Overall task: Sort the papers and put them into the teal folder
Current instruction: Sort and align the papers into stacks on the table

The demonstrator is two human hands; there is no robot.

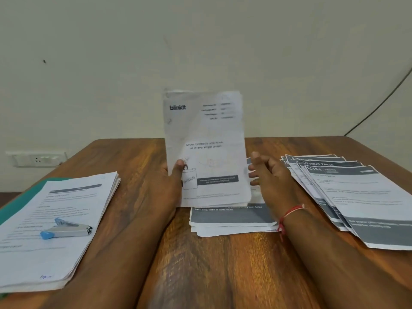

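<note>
Three paper piles lie on one wooden bench point(211, 264), and one more sheet point(207, 134) stands upright in the air at 12 o'clock, held over the middle pile point(231, 219). The left hand point(165, 186) grips that sheet at its lower left edge, thumb on the printed front; the sheet is white, creased and soft-cornered, with a "blinkit" heading. The right hand point(272, 177) is open, fingers loosely spread just beside the sheet's right edge; blur hides whether the tips touch it. A red thread point(289, 214) circles that wrist. The middle pile is squared, with a grey band across its top page. At 3 o'clock the right pile point(361, 197) is fanned, at least four dark headers showing, and its near corner runs past the frame's edge. At 9 o'clock the left pile point(55, 259) is thick and neat, lying on the one teal folder point(20, 204), which shows only as a strip along the pile's far left side. One stapler point(66, 229), metal with blue plastic ends, rests on that pile. Bare glossy woodgrain runs between the forearms toward 6 o'clock and between the piles. A socket plate point(38, 159) sits on the wall at 9 o'clock, and one dark cable point(379, 105) curves down the wall at 2 o'clock.
</note>
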